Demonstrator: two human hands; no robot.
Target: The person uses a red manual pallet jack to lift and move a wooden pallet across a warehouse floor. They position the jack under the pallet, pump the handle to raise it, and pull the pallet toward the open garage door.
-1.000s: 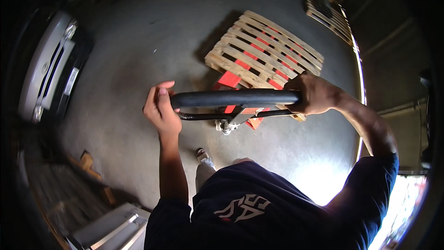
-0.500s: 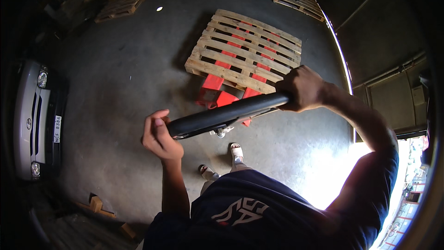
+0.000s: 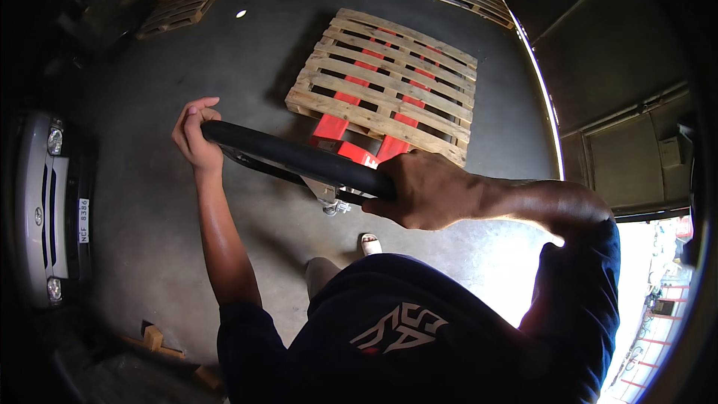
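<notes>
My right hand (image 3: 430, 188) is wrapped round the right end of the black loop handle (image 3: 288, 151) of a red pallet jack (image 3: 329, 131). At the handle's left end, my left hand (image 3: 198, 133) rests against or just beside the grip, its fingers loosely bent and apart, not closed round it. Whether the palm touches is hard to tell. The jack's red forks run beneath a bare wooden pallet (image 3: 404, 82), showing through the gaps between its slats. Below the handle, part of the metal steering linkage (image 3: 329, 208) shows.
A parked light-coloured vehicle (image 3: 41, 209) stands at the left. Other wooden pallets lie at the far left (image 3: 187, 4) and far right (image 3: 479, 4), the latter bearing a dark bundle. Wooden blocks (image 3: 152, 338) lie at lower left. A dark wall (image 3: 621, 30) and bright doorway flank the right.
The handle has swung, its left end rising away from me and its right end coming nearer. Both hands have moved left with it. The left fingers have loosened somewhat. One foot is now hidden.
</notes>
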